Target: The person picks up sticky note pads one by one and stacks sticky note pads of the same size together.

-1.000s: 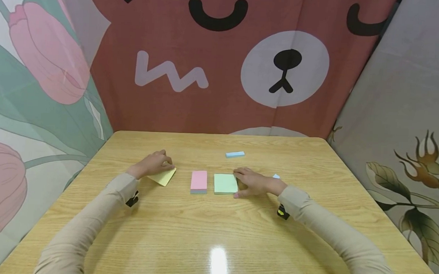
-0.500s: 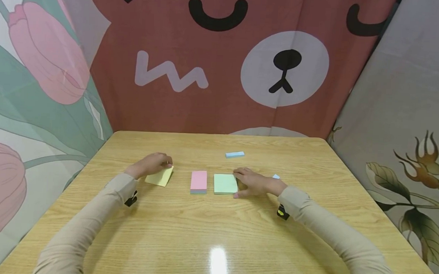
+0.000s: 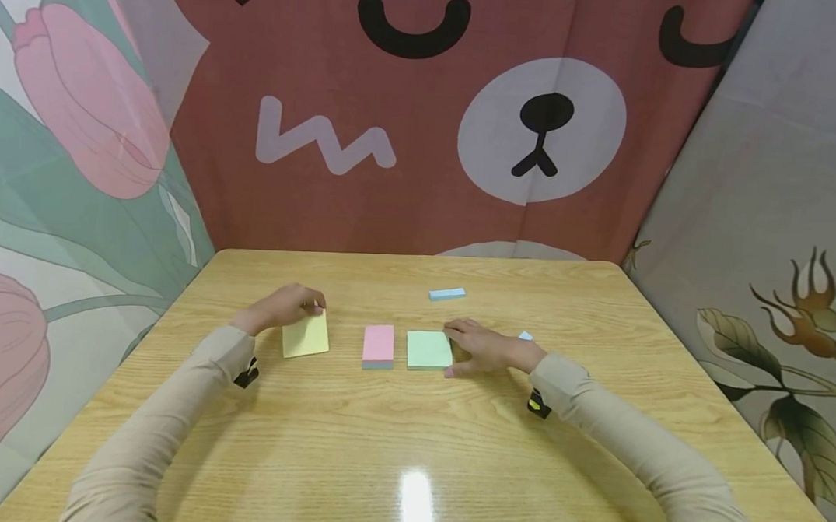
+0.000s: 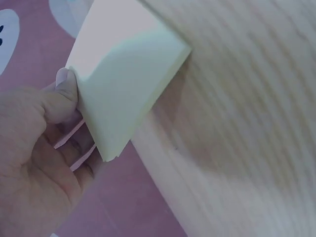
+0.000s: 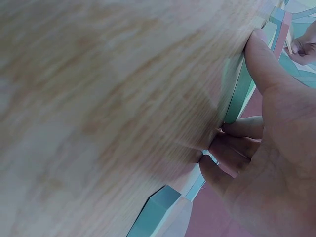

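Observation:
My left hand (image 3: 283,306) pinches a yellow sticky note pad (image 3: 306,335) by its upper edge. In the left wrist view the thumb lies on the face of the yellow pad (image 4: 126,74), with the fingers behind it; the pad is tilted up. To its right, a pink sticky note pad (image 3: 379,343) with a blue-grey lower layer lies on the table. Beside that lies a green sticky note pad (image 3: 429,351). My right hand (image 3: 483,348) holds the green pad at its right side, thumb at the near corner and fingertips at the far corner.
A narrow light blue pad (image 3: 448,294) lies farther back on the wooden table (image 3: 354,445). Another blue piece (image 3: 526,336) is mostly hidden behind my right wrist. Printed cloths (image 3: 420,207) hang behind and along both sides of the table.
My left hand has shifted slightly left and away from me, turning the yellow pad so its face looks squarer to the head view. The right hand and the other pads have stayed put.

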The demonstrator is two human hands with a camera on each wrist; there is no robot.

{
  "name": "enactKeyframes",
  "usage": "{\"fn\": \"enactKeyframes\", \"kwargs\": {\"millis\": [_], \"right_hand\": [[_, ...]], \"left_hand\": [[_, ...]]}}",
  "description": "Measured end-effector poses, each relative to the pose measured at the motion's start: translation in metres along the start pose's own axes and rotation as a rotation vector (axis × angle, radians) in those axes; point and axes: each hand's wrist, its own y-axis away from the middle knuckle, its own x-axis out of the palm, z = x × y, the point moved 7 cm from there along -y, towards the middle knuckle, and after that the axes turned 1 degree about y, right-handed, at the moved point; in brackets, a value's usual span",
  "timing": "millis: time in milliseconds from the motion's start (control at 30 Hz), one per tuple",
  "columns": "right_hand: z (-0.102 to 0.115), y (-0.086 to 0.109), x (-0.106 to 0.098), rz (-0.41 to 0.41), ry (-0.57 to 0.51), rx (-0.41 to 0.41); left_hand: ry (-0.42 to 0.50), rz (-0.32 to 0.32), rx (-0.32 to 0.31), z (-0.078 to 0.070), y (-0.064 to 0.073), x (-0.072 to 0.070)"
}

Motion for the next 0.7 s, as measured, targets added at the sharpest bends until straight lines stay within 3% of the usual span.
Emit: {"fn": "enactKeyframes", "kwargs": {"millis": [333,700], "right_hand": [[0.0,0.0,0.0,0.003,-0.009,-0.001],[0.001,0.0,-0.001,-0.001,-0.012,-0.006]], "left_hand": [[-0.026,0.028,-0.069,0.0,0.0,-0.015],[0.01,-0.07,-0.091,-0.009,-0.002,-0.033]]}}
